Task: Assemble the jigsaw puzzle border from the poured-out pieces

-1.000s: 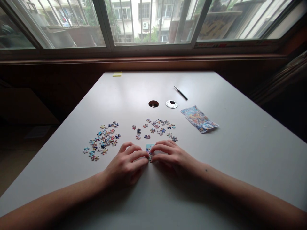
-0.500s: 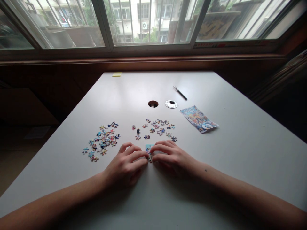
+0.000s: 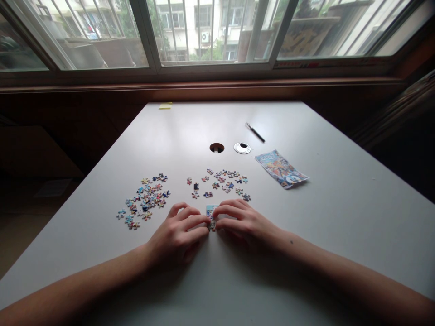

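Observation:
Between my two hands, near the middle of the white table (image 3: 224, 280), lies a small joined bit of jigsaw puzzle (image 3: 211, 210), partly covered by fingers. My left hand (image 3: 185, 231) has its curled fingertips on the left edge of this bit. From the other side, the bent fingers of my right hand (image 3: 243, 222) press on its right edge. A dense heap of loose puzzle pieces (image 3: 149, 199) is spread beyond my left hand. More scattered pieces (image 3: 226, 181) lie past the fingertips of both hands.
A colourful picture sheet (image 3: 282, 170) lies to the right. Farther back are a black pen (image 3: 255, 132), a round metal cover (image 3: 242, 148) and a cable hole (image 3: 216, 147) in the tabletop. A yellow sticky note (image 3: 166, 106) is at the far edge, below the window.

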The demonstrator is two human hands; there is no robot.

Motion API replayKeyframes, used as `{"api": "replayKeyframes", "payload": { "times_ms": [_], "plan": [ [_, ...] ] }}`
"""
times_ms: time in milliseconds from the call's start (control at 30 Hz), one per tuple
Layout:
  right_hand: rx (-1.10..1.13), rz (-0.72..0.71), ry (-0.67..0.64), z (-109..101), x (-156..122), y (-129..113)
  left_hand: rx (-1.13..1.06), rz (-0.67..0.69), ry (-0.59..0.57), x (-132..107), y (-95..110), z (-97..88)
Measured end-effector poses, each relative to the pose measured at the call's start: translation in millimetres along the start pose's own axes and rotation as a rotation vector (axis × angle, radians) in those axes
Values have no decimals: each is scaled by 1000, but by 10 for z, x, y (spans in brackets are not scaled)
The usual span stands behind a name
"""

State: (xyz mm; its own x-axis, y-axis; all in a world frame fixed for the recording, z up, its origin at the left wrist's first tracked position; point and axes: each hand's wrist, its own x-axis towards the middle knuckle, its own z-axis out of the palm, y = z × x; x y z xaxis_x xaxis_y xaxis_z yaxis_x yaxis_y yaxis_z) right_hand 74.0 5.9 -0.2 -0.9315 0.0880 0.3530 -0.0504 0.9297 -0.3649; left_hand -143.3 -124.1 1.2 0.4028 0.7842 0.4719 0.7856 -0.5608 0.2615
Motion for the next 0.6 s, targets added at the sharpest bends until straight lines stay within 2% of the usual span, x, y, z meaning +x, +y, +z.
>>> {"api": "replayKeyframes", "payload": {
  "times_ms": [600],
  "plan": [
    [-25,-7,15,15,1,3,-2,-8,-10,4,0,14]
  ]
}}
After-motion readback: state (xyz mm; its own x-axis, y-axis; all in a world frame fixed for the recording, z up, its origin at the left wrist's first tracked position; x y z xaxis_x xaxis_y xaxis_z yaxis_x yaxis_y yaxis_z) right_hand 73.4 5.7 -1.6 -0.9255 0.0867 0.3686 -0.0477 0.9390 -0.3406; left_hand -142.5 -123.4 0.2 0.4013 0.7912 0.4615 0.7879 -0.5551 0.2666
